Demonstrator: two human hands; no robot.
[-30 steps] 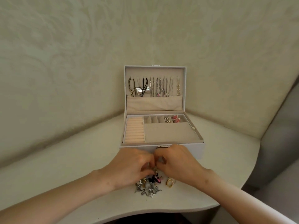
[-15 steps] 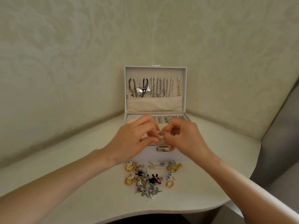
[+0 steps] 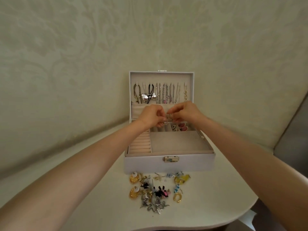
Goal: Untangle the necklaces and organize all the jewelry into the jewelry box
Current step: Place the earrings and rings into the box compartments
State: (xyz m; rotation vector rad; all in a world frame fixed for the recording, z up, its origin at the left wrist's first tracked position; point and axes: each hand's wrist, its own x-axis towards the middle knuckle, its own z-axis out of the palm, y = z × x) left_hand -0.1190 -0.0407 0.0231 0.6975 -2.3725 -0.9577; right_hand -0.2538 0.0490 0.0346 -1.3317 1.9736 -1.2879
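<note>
An open white jewelry box stands at the table's back, its lid upright. Several necklaces hang in a row inside the lid. My left hand and my right hand meet above the box's small rear compartments, both pinching a small ring-shaped silver earring between their fingertips. Two of those compartments hold a pearl piece and a pink piece. A pile of loose earrings, gold, silver, black, pink and blue, lies on the table in front of the box.
The white table fits into a corner of pale patterned walls, and its curved front edge runs along the bottom. Ring rolls fill the box's left section and a flat grey tray its middle. A grey surface shows at the far right.
Both hands rose from the earring pile at the table's front and moved back over the box, carrying a small earring to above the rear compartments. The pile is now uncovered.
</note>
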